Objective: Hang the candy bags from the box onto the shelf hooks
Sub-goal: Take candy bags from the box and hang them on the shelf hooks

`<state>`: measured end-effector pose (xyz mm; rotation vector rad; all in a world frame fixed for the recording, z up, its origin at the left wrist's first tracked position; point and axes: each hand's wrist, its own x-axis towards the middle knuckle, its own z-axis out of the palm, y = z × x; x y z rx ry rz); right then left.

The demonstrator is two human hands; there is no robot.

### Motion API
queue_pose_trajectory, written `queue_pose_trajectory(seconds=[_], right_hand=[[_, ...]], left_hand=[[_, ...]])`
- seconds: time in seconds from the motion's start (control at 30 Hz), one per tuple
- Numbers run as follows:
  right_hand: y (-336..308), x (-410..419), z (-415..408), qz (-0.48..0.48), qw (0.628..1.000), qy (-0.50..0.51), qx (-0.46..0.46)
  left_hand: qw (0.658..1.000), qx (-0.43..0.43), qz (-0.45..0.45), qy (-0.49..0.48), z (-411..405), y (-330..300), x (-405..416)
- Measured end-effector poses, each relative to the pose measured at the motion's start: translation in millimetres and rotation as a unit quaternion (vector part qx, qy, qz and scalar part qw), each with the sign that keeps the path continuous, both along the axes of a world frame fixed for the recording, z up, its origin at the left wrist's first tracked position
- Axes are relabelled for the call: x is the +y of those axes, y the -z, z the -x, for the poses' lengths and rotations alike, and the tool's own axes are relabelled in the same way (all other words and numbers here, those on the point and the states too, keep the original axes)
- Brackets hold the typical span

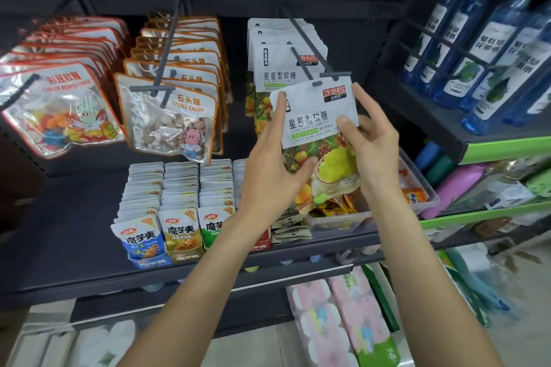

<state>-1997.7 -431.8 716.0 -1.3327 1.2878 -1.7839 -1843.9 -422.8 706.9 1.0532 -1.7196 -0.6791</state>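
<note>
Leftmost, hook one: bean candy bags (pixel 59 104) hang in a thick row, clear fronts with orange edges.
Hook two: stone candy bags (pixel 170 119) hang just beside them on a grey hook (pixel 162 80).
Shelf (pixel 74 226) below: rows of small snack packets (pixel 167 211) stand upright in blue, gold and green.
Left hand (pixel 272 170): its grip is clamped on the candy bag (pixel 316 116), thumb on the front near the lower left, fingers up along the left edge.
Candy bag: white top, fruit print below, held upright in front of the shelf; its top slot sits right at the crossbar tip of the right hook (pixel 310 59), whether threaded on I cannot tell.
Behind it: more star candy bags (pixel 277 68) already hang on that hook.
Right hand (pixel 372 140): grip clamped on the bag's right edge, thumb across the front.
Box (pixel 423 188): clear plastic, on the shelf under the hands, holding orange packets.
Far right: blue bottles (pixel 477 48) stand on a side shelf.
</note>
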Motion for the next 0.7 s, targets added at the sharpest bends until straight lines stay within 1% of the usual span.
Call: queue_pose_trajectory(seconds=[0.07, 0.1, 0.13, 0.2, 0.27, 0.33, 0.43, 0.6, 0.67, 0.7], right_hand=[[3, -4, 1, 0.019, 0.995, 0.038, 0.085], [5, -8, 1, 0.033, 0.986, 0.070, 0.149], [7, -14, 1, 0.052, 0.968, 0.104, 0.224], [12, -31, 0, 0.084, 0.918, 0.144, 0.359], [15, -51, -3, 0.081, 0.881, 0.159, 0.439], [16, -71, -5, 0.067, 0.857, 0.176, 0.480], [15, -95, -4, 0.050, 0.835, 0.195, 0.512], [14, -114, -6, 0.004, 0.790, 0.219, 0.573], [19, -107, -6, 0.007, 0.787, 0.224, 0.575], [23, -100, -7, 0.013, 0.794, 0.226, 0.564]], left_hand=[[1.000, -0.003, 0.009, -0.011, 1, 2, -9], [1.000, -0.006, 0.013, -0.021, 1, 3, -16], [0.999, -0.016, 0.019, -0.035, 2, 4, -24], [0.996, -0.047, 0.035, -0.071, 4, 8, -44], [0.990, -0.072, 0.053, -0.109, 5, 10, -63], [0.986, -0.086, 0.059, -0.127, 8, 11, -80], [0.984, -0.105, 0.053, -0.134, 14, 11, -99], [0.990, -0.083, 0.032, -0.112, 16, 7, -107], [0.994, -0.067, 0.015, -0.087, 14, 7, -95], [0.996, -0.061, -0.001, -0.072, 13, 8, -86]])
